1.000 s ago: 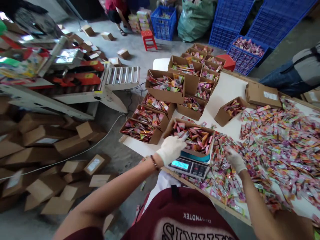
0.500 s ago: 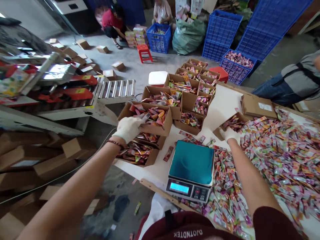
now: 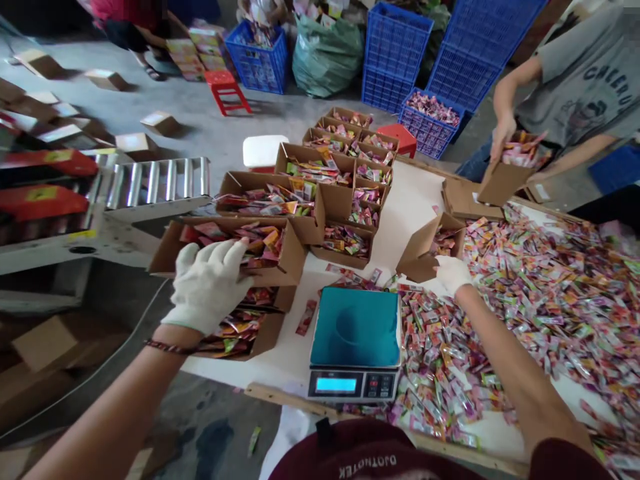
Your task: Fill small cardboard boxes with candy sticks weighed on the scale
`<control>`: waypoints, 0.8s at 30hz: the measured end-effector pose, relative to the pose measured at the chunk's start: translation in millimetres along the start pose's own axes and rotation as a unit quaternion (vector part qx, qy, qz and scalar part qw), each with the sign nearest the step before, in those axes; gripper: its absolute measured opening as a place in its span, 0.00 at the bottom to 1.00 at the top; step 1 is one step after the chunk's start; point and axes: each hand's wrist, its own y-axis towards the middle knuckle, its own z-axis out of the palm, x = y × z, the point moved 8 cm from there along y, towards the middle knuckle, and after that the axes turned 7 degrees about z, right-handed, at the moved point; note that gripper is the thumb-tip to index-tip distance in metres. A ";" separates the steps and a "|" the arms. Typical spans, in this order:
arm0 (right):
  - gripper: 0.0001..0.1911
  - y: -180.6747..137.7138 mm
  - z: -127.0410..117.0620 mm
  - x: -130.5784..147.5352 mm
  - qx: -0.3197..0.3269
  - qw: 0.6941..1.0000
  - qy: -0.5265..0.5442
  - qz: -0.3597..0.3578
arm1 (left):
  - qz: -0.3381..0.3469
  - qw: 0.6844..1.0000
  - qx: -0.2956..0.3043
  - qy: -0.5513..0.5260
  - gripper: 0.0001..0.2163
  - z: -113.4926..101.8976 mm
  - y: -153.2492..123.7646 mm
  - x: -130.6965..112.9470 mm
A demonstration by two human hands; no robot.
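Observation:
My left hand (image 3: 207, 283), in a white glove, is over the near wall of a filled cardboard box (image 3: 275, 275) at the left, fingers spread and no packet visible in them. That box is stacked on other boxes of small colourful packets. To the right, my gloved right hand (image 3: 453, 274) grips the near edge of a tilted cardboard box (image 3: 416, 248) with packets inside. Between my hands stands a digital scale (image 3: 356, 327), its teal pan bare and its display lit. A wide heap of loose packets (image 3: 540, 293) covers the table's right side.
More packet-filled boxes (image 3: 320, 200) crowd the table's far left. Beyond my right hand, a person in a grey shirt holds a box (image 3: 505, 181) of packets. A roller conveyor (image 3: 155, 183) stands at left; blue crates (image 3: 395, 47) and a red stool (image 3: 225, 90) are behind.
The view has shifted right. My left hand has its fingers more spread over the box. The box at my right hand stands more upright, and the person opposite now holds a box over the table.

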 end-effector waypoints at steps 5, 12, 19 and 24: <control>0.15 -113.8 -15.2 -0.2 -0.044 0.986 -0.002 -0.160 | 0.003 0.999 0.034 0.000 0.31 12.5 -1.3 -4.2; 0.13 -197.6 48.1 111.4 0.008 0.920 -0.068 -0.386 | -0.037 0.995 0.071 -0.056 0.25 13.6 -10.5 -9.2; 0.19 -233.4 39.8 123.6 -0.052 0.893 0.022 -0.447 | -0.083 0.977 0.192 -0.047 0.15 2.3 20.6 26.6; 0.24 -220.6 35.3 29.5 -0.121 0.903 0.288 -0.295 | -0.030 0.972 0.234 -0.012 0.15 15.7 38.8 -5.5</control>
